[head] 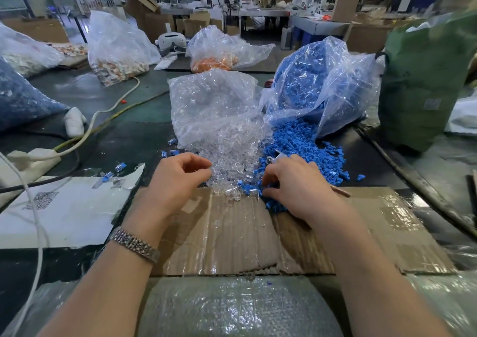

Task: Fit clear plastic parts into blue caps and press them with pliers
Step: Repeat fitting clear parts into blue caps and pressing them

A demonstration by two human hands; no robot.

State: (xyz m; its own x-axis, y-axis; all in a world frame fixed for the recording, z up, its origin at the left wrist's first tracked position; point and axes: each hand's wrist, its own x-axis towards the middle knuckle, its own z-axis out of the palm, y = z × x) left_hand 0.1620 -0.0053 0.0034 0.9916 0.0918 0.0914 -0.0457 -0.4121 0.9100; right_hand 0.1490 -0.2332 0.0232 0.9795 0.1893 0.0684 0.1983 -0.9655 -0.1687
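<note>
Your left hand [180, 179] pinches at the clear plastic parts [232, 156] at 12 o'clock; your right hand [291, 181] curls into the blue caps [296, 140] at 1 o'clock, pliers [275, 158] under it.

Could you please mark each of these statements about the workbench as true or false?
1. The left hand reaches into the pile of clear plastic parts. True.
2. The blue caps spill from a bag on the left side of the clear parts. False: they lie to the right.
3. The right hand rests at the edge of the blue caps. True.
4. A wristwatch sits on the right wrist. False: it is on the left wrist.
5. Both hands work over a sheet of cardboard. True.
</note>
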